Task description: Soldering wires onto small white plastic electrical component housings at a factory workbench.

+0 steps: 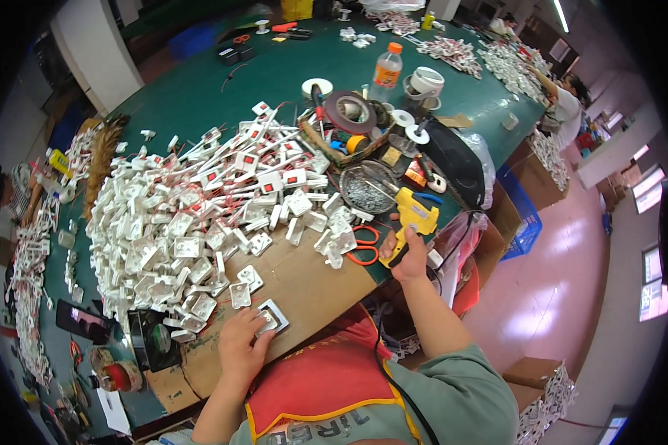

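Observation:
My right hand (410, 256) is wrapped round the grip of a yellow pistol-shaped electric screwdriver (417, 215). Its long bit points up and left over a round dish (342, 191) of small dark screws. Low on the cardboard sheet (315, 280), the fingers of my left hand (243, 340) close on the edge of a square white plastic housing (277, 315); part of it is covered by them. Two loose white housings (240, 295) lie just beyond that hand. Scissors (366, 242) with orange handles rest between the pile and my right hand.
A big heap of white plastic parts (156, 230) with red wires covers the bench's middle. Behind the dish stand a tool tray (334, 154), tape roll (350, 112) and bottle (387, 72). A phone (84, 320) lies left. Other people sit at the far left and right.

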The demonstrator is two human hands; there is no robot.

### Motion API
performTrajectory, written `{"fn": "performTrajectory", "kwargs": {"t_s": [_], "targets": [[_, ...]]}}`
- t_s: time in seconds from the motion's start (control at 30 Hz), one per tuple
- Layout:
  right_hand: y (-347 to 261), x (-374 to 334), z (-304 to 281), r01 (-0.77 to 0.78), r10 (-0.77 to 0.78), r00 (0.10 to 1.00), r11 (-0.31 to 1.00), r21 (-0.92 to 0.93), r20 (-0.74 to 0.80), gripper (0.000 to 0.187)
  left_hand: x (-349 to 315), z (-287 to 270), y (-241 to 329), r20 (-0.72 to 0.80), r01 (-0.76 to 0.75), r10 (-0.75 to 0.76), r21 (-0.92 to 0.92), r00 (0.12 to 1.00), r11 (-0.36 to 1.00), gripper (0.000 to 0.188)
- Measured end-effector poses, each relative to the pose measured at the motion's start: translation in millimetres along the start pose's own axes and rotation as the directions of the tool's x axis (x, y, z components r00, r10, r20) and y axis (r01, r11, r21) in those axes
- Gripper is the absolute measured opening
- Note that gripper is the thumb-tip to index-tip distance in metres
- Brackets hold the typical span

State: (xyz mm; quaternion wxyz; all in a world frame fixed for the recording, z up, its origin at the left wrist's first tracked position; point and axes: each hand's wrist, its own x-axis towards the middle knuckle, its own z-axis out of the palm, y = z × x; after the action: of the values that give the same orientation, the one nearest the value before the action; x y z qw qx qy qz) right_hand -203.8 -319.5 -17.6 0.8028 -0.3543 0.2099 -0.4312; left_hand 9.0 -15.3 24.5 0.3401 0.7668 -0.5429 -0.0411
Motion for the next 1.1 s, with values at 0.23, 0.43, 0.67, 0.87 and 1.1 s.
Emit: {"fn": "performTrajectory", "kwargs": {"t_s": [0.23, 0.43, 0.67, 0.87, 1.1], "targets": [[-6.1, 2.8, -3.0, 0.034, -0.033, 0.999, 0.997, -0.070, 0.020, 0.050, 2.5, 2.9, -4.0, 0.023, -0.077, 0.076, 0.007, 0.997, 0.997, 0.034], [-6.9, -5.2, 3.2, 0.074, -0.073, 0.997, 0.996, -0.057, 0.013, 0.051, -4.6, 3.8, -4.5, 0.028, 0.007, -0.004, -0.130, 1.000, 0.991, 0.029], [2.6, -4.8, 2.4, 0.006, -0.005, 1.000, 0.999, 0.038, -0.019, 0.043, -8.5, -3.5, -9.8, 0.066, -0.014, 0.019, -0.069, 0.998, 0.998, 0.033], [-3.5, 3.1, -7.4, 0.037, -0.036, 0.999, 0.999, 0.037, -0.025, 0.046, 15.1, -22.7, -7.5, 0.085, 0.067, -0.058, -0.116, 0.995, 0.991, 0.036], [1.2, 6.2, -10.4, 0.052, -0.048, 0.996, 0.997, -0.057, 0.079, 0.052, 31.7, -29.9, -28.5, -0.085, 0.118, -0.111, 0.081, 0.990, 0.990, 0.025]]}}
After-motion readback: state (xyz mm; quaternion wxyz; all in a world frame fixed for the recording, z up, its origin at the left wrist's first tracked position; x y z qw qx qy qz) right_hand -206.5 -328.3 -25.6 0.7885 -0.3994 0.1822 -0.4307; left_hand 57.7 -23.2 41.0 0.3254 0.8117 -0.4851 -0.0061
